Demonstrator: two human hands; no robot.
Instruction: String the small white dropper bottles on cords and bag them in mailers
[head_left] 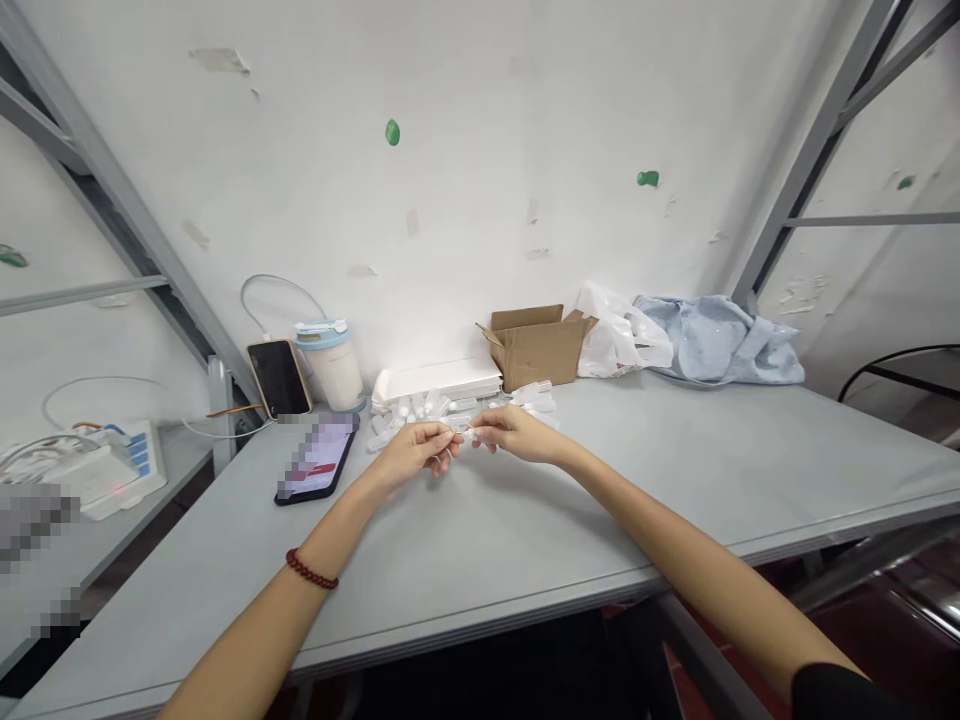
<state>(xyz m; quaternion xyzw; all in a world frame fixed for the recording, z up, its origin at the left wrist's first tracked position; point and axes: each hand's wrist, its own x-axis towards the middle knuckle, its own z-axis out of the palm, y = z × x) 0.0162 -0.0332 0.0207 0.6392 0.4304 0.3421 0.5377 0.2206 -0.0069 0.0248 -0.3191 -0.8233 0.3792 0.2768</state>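
Grey table [675,480], brown cardboard box [536,350], pale blue cloth [720,340], dark red bracelet [310,570]

A phone [315,458], cardboard box [536,346] and blue cloth [720,340] lie on the table [675,470].

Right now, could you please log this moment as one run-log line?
left hand: holds small clear piece | right hand: pinches same piece | behind: loose clear vials, cardboard box | phone left

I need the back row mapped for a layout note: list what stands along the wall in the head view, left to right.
Power strip → upright phone → white cup with blue lid → white tray stack → cardboard box → white plastic bag → blue cloth.
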